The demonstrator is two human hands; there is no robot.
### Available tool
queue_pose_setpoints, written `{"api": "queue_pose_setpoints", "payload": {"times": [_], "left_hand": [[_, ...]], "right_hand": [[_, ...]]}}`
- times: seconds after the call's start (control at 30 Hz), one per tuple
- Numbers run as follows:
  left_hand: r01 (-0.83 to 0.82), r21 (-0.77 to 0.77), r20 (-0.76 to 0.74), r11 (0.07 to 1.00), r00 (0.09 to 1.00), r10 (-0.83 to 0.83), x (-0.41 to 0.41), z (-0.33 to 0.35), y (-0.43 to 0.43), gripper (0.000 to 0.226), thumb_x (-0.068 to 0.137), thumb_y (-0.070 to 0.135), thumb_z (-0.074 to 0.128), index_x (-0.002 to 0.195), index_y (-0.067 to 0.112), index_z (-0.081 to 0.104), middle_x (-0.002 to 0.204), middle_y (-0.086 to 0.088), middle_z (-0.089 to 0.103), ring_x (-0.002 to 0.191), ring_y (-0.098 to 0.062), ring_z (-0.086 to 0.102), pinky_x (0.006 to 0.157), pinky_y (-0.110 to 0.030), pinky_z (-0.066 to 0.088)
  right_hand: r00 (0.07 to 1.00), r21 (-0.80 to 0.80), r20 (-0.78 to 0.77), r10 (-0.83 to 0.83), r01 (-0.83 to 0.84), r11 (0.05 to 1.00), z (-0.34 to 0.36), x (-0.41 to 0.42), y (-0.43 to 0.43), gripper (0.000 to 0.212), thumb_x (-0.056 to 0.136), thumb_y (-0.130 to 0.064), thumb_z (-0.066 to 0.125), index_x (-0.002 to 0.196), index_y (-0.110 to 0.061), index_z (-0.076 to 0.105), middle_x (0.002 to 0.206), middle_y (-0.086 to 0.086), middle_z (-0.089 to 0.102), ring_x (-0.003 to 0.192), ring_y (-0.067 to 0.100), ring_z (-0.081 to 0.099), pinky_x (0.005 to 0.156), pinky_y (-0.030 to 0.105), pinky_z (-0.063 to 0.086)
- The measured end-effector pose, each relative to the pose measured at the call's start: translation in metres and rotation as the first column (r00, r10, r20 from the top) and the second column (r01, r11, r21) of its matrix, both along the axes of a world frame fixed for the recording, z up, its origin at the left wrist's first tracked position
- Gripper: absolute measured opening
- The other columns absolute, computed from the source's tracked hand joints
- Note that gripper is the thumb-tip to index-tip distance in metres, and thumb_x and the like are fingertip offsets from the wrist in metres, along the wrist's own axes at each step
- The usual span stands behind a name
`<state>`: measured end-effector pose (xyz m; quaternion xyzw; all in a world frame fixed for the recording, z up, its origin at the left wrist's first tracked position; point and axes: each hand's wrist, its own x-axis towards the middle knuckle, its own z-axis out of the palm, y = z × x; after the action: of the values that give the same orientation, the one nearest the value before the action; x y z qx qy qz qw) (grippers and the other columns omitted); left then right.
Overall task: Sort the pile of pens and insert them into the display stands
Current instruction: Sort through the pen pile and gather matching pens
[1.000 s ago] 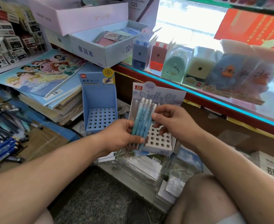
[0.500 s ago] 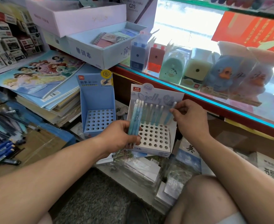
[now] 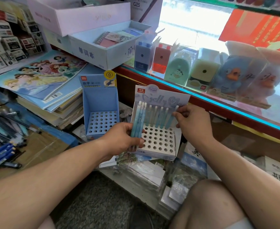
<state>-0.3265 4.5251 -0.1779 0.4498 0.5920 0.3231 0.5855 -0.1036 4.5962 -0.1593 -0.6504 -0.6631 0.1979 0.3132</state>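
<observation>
Pen bundle (image 3: 136,125) gripped in curled left hand (image 3: 121,138), right hand (image 3: 194,120) stretched forward, pinching single pen (image 3: 169,121) at white stand (image 3: 154,153).

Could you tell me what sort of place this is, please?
Most likely a stationery shop: boxed pencil sharpeners line a glass counter, picture books lie stacked at left, and a blue pen stand and a white pen stand sit below it.

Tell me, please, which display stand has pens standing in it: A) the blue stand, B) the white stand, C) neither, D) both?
B: a row of pale blue pens stands in the back holes of the white stand, while the blue stand shows only bare holes.
</observation>
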Motion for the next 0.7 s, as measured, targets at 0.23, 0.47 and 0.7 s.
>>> {"api": "queue_pose_setpoints", "payload": {"times": [0.23,0.47,0.7], "left_hand": [[0.009,0.011,-0.021,1.000,1.000,-0.009,0.002,0.003,-0.002,0.031,0.085,0.002,0.076,0.113,0.012,0.067,0.100,-0.007,0.077,0.089,-0.016,0.076,0.074,-0.027,0.062],[0.051,0.014,-0.011,0.999,0.999,-0.051,0.004,0.009,-0.006,0.028,0.086,0.003,0.075,0.111,0.013,0.069,0.098,-0.005,0.078,0.091,-0.016,0.076,0.067,-0.022,0.058],[0.229,0.013,0.060,0.973,0.972,-0.229,0.011,0.017,-0.012,0.025,0.087,-0.002,0.071,0.111,0.007,0.068,0.102,-0.012,0.076,0.094,-0.020,0.075,0.074,-0.025,0.061]], "right_hand": [[0.934,0.002,0.356,0.031,-0.034,0.999,-0.005,-0.008,0.003,0.015,0.100,-0.034,0.061,0.100,-0.024,0.072,0.090,-0.006,0.069,0.078,0.013,0.063,0.063,0.030,0.051],[0.991,-0.067,0.129,0.042,-0.034,0.997,0.006,-0.001,-0.009,0.019,0.095,-0.041,0.066,0.081,-0.028,0.067,0.079,-0.009,0.069,0.073,0.010,0.066,0.066,0.037,0.059],[0.794,-0.226,-0.521,0.314,-0.483,0.846,0.023,-0.020,-0.035,0.018,0.097,-0.020,0.067,0.114,-0.016,0.070,0.091,0.001,0.076,0.073,0.016,0.069,0.056,0.027,0.054]]}}
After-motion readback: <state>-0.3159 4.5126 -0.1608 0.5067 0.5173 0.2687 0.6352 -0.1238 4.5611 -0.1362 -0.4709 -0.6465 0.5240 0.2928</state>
